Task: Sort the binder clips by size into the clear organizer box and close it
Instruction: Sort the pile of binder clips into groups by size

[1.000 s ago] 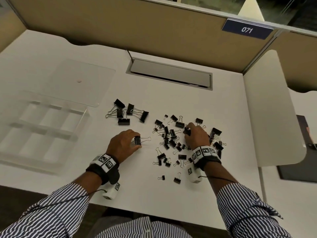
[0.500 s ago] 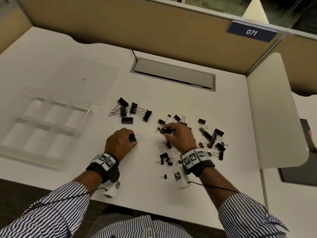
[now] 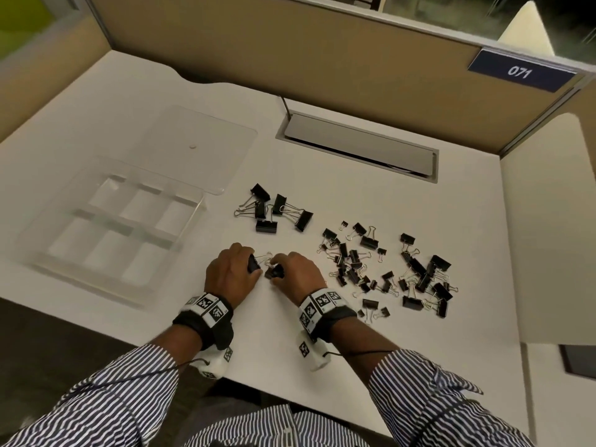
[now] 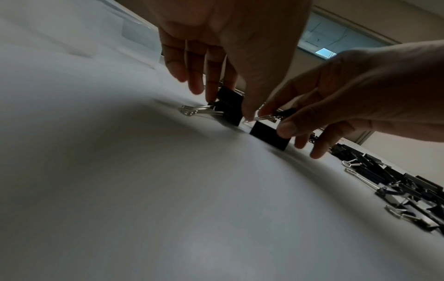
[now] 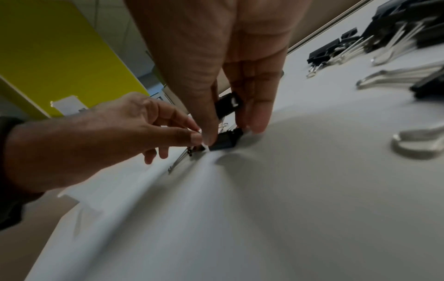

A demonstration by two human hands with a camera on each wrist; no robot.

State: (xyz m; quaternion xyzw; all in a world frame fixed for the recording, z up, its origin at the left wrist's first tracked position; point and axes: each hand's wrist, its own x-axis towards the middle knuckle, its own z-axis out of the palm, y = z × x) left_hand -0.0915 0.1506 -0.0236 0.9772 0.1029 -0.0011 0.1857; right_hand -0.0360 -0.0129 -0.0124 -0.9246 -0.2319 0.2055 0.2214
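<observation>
My left hand (image 3: pixel 252 269) pinches a black medium binder clip (image 3: pixel 253 263) just above the white desk (image 3: pixel 322 343). My right hand (image 3: pixel 278 270) sits right beside it, its thumb and fingers pinching another black binder clip (image 3: pixel 276 273). In the left wrist view the left-hand clip (image 4: pixel 229 109) lies with its wire handles pointing left, and the right-hand clip (image 4: pixel 269 136) touches the desk. The clear organizer box (image 3: pixel 190 227) stands open at the left, with nothing showing in its compartments. Its lid (image 3: pixel 200 146) lies flat behind it.
Several large clips (image 3: pixel 274 209) lie grouped beyond my hands. A scattered pile of small and medium clips (image 3: pixel 387 269) spreads to the right. A grey cable hatch (image 3: pixel 358 146) sits by the tan partition. The desk's front edge is just under my wrists.
My right hand left the pile with a clip and moved left until it met my left hand. The left hand kept its clip and stayed nearly in place.
</observation>
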